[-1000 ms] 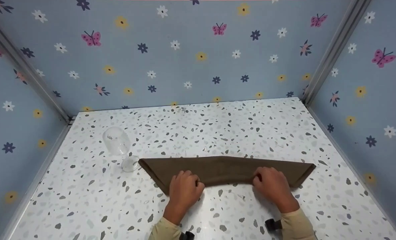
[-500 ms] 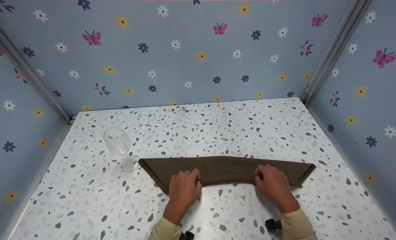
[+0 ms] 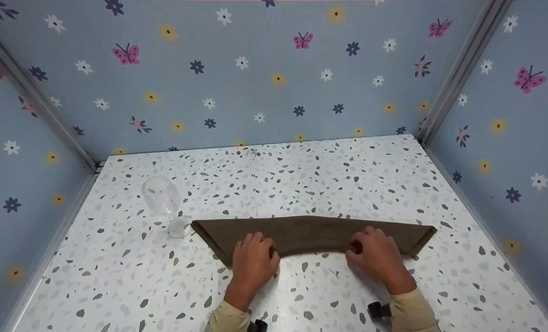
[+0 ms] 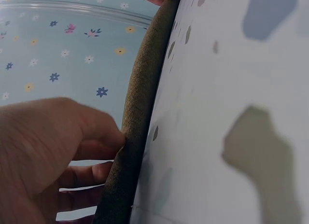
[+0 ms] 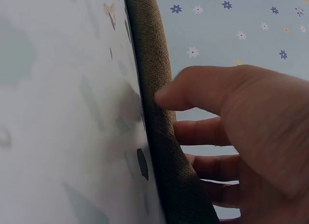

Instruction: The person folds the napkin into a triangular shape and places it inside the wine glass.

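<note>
A brown cloth [image 3: 310, 230], folded into a long band with slanted ends, lies across the table. Its near edge forms a thick roll, which both wrist views show close up. My left hand [image 3: 254, 263] pinches this roll left of the middle, with the thumb on the near side and curled fingers over it. Farther right, my right hand [image 3: 376, 258] holds the same edge between thumb and bent fingers; the right wrist view shows its thumb [image 5: 176, 94] against the roll. Just beyond the cloth's left end is a clear stemmed glass [image 3: 161, 196], apparently upright.
The white speckled tabletop [image 3: 301, 184] is bounded at the back by a blue flowered wall [image 3: 274, 55]. Similar panels close off the left and right sides, joined by grey metal corner posts [image 3: 467, 69]. The glass's foot [image 3: 180, 227] is very close to the cloth's left corner.
Small finger shifts only: my right thumb and fingers move a little along the near edge, and my left fingers regrip slightly. The cloth's outline and the glass stay put.
</note>
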`<act>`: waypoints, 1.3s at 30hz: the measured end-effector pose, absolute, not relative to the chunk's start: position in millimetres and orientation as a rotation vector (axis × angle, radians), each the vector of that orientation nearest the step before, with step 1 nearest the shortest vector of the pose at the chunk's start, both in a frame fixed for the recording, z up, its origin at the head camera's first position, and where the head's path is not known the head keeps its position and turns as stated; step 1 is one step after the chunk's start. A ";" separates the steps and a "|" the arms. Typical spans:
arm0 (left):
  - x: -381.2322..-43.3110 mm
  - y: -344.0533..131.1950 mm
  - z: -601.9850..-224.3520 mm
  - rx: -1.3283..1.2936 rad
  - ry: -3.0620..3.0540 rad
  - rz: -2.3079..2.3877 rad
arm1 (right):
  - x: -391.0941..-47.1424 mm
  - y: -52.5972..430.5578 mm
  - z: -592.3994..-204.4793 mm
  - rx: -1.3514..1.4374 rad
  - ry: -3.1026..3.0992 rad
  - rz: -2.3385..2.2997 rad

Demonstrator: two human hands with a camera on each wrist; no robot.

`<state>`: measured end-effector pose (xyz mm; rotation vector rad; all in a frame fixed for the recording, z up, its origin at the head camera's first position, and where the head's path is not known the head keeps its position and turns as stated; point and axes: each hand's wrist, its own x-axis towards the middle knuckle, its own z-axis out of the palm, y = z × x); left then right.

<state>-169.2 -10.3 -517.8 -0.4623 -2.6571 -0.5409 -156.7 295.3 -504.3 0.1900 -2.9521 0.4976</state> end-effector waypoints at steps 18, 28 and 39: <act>-173.5 -10.2 -518.4 -0.450 -2.647 -0.556 | -157.7 292.9 -505.0 0.251 -2.854 0.466; -172.5 -9.8 -515.2 -0.444 -2.651 -0.595 | -158.0 295.0 -508.6 0.247 -2.868 0.487; -171.7 -10.0 -520.2 -0.473 -2.665 -0.595 | -159.2 296.5 -512.6 0.184 -2.872 0.622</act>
